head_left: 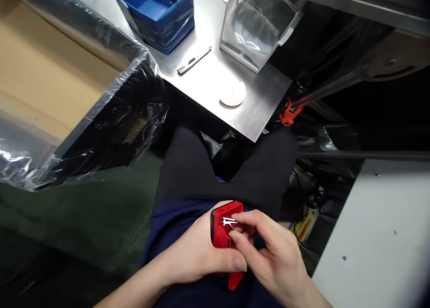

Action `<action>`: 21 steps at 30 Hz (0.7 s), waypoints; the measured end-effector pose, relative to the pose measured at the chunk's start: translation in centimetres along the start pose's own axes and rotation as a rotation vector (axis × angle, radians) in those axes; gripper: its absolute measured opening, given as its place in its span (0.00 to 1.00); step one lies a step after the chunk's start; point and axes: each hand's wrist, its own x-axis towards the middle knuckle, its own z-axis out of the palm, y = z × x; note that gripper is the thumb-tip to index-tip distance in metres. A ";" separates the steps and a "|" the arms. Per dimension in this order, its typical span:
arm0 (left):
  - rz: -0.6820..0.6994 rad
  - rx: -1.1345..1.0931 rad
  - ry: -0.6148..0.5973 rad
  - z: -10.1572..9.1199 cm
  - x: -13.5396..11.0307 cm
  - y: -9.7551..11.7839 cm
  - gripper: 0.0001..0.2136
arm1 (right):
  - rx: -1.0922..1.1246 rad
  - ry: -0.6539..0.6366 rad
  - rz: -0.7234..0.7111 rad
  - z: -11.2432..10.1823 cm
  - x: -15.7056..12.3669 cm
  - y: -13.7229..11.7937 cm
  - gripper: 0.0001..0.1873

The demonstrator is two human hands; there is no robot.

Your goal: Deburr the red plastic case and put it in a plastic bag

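Close to my lap, my left hand (198, 243) is wrapped round a red plastic housing (221, 240) with a black edge, hollow side facing up. The thumb lies across its lower part, and a red end sticks out below. My right hand (268, 245) pinches a small shiny metal piece (228, 221), thin and bent like a clip or spring, between thumb and forefinger. It sits at the hollow of the housing; whether it is seated there I cannot tell. The other right fingers are curled and partly hidden.
Ahead is a metal table (208, 88) bearing a utility knife (194, 60), a round pale disc (233, 94), a blue bin (164, 25) and a clear plastic container (258, 30). A plastic-lined box (117, 93) stands left. A pale panel (376, 227) lies right, near an orange hook-like part (289, 114).
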 end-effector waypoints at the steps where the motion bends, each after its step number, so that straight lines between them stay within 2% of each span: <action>1: -0.011 0.012 -0.001 0.2 0.2 0.1 0.28 | -0.008 0.019 0.000 0.2 0.0 0.2 0.10; 6: -0.031 0.048 0.030 1.0 0.8 0.4 0.28 | -0.015 0.061 0.014 -0.2 0.1 0.6 0.09; 12: -0.063 0.089 0.064 1.3 0.8 0.2 0.29 | -0.002 -0.011 0.014 -0.6 -0.1 0.9 0.08; 14: -0.071 0.085 0.071 1.0 0.7 0.1 0.32 | -0.006 -0.050 0.028 -1.2 -0.1 1.4 0.07; 17: -0.086 0.090 0.066 0.5 0.5 -0.1 0.33 | -0.033 -0.030 0.085 -2.7 -0.1 2.6 0.06; 19: -0.105 0.098 0.051 0.0 0.5 -0.1 0.30 | -0.088 -0.016 0.033 -3.7 0.1 3.4 0.08; 21: -0.116 0.081 0.014 -0.4 0.5 0.0 0.28 | -0.155 -0.052 -0.119 -4.1 0.6 3.7 0.12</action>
